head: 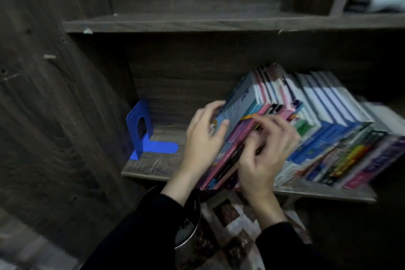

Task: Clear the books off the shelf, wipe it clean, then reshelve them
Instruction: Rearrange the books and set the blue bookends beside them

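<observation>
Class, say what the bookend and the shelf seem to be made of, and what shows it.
Bookend: probably painted sheet metal; thin, bent into an L, smooth blue. Shelf: likely laminated board; matt grey-brown wood grain, pale chips on the edge above.

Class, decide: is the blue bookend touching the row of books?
Apart. The head view shows bare shelf between the blue bookend and the leftmost book.

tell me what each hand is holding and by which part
Both grip the leftmost books of the row: the left hand clasps the outer cover, and the right hand pinches their spines. Blur hides how many books.
</observation>
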